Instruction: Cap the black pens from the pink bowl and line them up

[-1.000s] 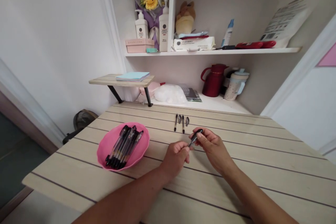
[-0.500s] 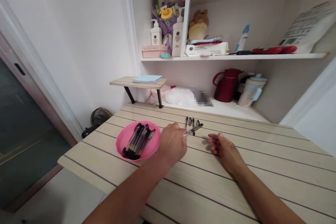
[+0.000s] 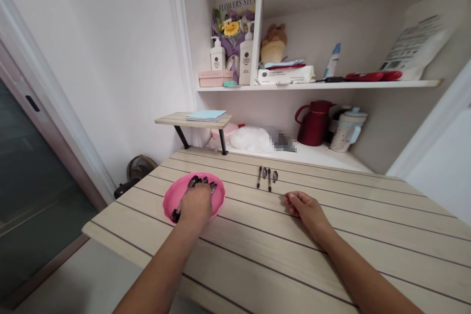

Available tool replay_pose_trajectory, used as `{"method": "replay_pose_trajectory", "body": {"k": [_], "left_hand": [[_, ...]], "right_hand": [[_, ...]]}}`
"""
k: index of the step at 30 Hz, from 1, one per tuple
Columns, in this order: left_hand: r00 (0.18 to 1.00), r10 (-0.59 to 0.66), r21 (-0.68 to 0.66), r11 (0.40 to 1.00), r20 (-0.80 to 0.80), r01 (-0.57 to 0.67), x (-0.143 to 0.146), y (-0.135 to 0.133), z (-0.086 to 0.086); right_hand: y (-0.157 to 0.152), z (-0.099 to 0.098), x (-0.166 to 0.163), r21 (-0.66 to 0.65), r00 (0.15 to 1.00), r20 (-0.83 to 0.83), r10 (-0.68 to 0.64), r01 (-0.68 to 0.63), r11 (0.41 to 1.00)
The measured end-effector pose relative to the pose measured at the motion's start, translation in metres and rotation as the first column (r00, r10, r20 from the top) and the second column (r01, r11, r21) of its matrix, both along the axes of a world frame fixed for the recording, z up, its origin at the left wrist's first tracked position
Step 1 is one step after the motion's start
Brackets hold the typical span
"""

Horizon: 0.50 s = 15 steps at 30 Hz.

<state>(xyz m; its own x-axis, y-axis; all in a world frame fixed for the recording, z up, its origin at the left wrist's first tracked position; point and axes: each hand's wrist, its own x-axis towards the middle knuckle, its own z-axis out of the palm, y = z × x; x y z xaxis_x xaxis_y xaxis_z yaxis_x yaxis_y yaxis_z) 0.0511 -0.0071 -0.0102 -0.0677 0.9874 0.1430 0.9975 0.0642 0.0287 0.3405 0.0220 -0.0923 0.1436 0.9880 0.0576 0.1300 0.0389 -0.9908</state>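
Observation:
A pink bowl (image 3: pixel 169 195) with a wavy rim holds several dark-capped gel pens (image 3: pixel 177 212). My left hand (image 3: pixel 196 201) is down in the bowl over these pens, its knuckles up. It covers the middle of the pile, and its fingers are hidden beneath it. My right hand (image 3: pixel 307 213) rests low over the table at the right, thumb and fingers pinched together; whatever is between the fingertips is too small to make out. Beyond it, two dark pens (image 3: pixel 270 180) lie side by side, with two small dark oval pieces (image 3: pixel 275 176) beside them.
The slatted wooden table (image 3: pixel 243 245) runs back to a white shelf unit. A small raised stand (image 3: pixel 171 119) with blue paper (image 3: pixel 206 115) is at the back left. A red jug (image 3: pixel 314 122) and a pale tumbler (image 3: pixel 348 130) stand behind the table. A fan (image 3: pixel 140 168) sits beyond the left edge.
My left hand has moved left from near the small row of pens into the pink bowl; the pen it held no longer shows. My right hand stays nearly in place, still pinched. The view has shifted slightly.

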Motion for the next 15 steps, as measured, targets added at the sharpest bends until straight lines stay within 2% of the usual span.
{"method": "replay_pose_trajectory", "body": {"k": [2,4,6,9,12,13,14,15], "left_hand": [[0.999,-0.045,0.026,0.999,0.017,0.044,0.005,-0.002,0.003],[0.988,-0.145,0.078,0.987,0.055,0.14,0.015,-0.004,0.006],[0.952,-0.28,0.128,0.956,0.124,0.264,0.029,-0.007,0.008],[0.84,-0.454,0.155,0.891,0.298,0.427,0.056,-0.008,0.005],[0.647,-0.515,0.201,0.844,0.562,0.497,0.081,-0.001,-0.006],[0.548,-0.469,0.195,0.853,0.692,0.483,0.089,0.004,-0.012],[0.424,-0.369,0.157,0.876,0.827,0.457,0.096,0.009,-0.018],[0.281,-0.215,0.08,0.902,0.935,0.425,0.102,0.014,-0.024]], "right_hand": [[0.004,0.006,-0.005,0.004,0.947,0.32,-0.012,0.011,1.0],[0.011,0.014,-0.012,0.0,0.798,0.602,-0.025,0.031,1.0],[0.021,0.021,-0.023,-0.004,0.686,0.726,-0.049,0.075,0.997],[0.039,0.027,-0.04,-0.01,0.641,0.763,-0.088,0.148,0.989],[0.051,0.027,-0.049,-0.023,0.618,0.779,-0.102,0.191,0.981],[0.054,0.027,-0.049,-0.029,0.619,0.778,-0.104,0.201,0.979],[0.055,0.027,-0.047,-0.034,0.625,0.773,-0.107,0.209,0.977],[0.055,0.026,-0.045,-0.037,0.635,0.764,-0.11,0.214,0.976]]}}
